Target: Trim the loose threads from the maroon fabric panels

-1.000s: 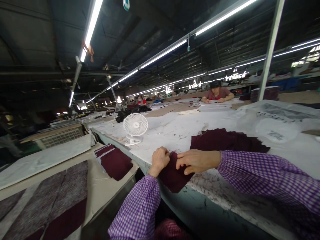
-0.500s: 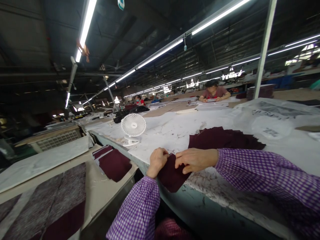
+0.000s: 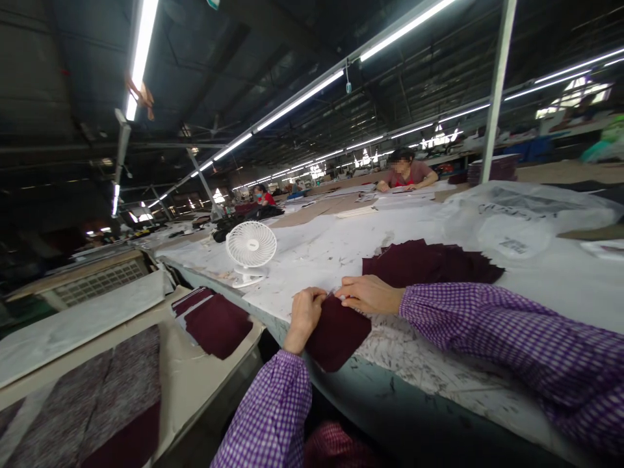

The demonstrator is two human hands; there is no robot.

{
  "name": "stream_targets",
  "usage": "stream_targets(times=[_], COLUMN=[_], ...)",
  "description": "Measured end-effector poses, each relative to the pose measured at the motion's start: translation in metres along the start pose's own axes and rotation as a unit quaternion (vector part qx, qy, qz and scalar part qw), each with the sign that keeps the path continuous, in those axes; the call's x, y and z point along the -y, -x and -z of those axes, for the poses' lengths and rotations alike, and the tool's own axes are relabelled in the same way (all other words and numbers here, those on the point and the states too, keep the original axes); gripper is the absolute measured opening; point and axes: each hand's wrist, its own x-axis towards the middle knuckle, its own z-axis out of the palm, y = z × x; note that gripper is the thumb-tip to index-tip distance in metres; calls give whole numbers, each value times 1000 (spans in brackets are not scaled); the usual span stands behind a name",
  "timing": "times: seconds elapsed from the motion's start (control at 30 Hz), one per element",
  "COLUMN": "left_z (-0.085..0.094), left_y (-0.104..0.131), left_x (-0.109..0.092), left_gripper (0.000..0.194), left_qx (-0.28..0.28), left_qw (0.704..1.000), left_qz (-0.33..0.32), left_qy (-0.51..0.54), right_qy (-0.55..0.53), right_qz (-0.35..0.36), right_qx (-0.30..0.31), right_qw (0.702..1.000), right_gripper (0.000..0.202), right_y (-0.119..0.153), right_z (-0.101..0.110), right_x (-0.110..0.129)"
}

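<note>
A small dark maroon fabric piece (image 3: 336, 335) lies over the front edge of a long white table (image 3: 439, 364). My left hand (image 3: 305, 315) grips its left top corner. Fingertips of my right hand (image 3: 370, 294) pinch its top edge right beside the left hand. Both arms wear purple checked sleeves. Just behind my right hand lies a spread pile of maroon fabric pieces (image 3: 431, 262).
A white desk fan (image 3: 250, 250) stands on the table to the left. A lower side table (image 3: 195, 364) on the left carries a stack of maroon pieces (image 3: 214, 320). Clear plastic bags (image 3: 517, 218) lie at the right. Other people sit working at the far end.
My right hand has slid from lying over the piece's middle to pinching its top edge. The view has shifted slightly right and down.
</note>
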Motion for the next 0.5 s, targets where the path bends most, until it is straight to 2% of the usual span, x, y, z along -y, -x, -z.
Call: stream_targets(times=[0.23, 0.33, 0.5], left_z=[-5, -7, -8], left_y=[2, 5, 10], left_x=[4, 5, 3], left_gripper=[20, 22, 27], left_qx=[-7, -13, -11], left_qw=[1000, 998, 988], left_qz=[-24, -55, -121], left_qy=[-12, -29, -97], right_qy=[5, 5, -44], right_qz=[-1, 2, -3], right_qx=[-18, 6, -4], right_qw=[1000, 1000, 999], right_gripper=[27, 27, 22], right_y=[1, 2, -1], right_z=[-4, -5, -9], right_x=[1, 1, -3])
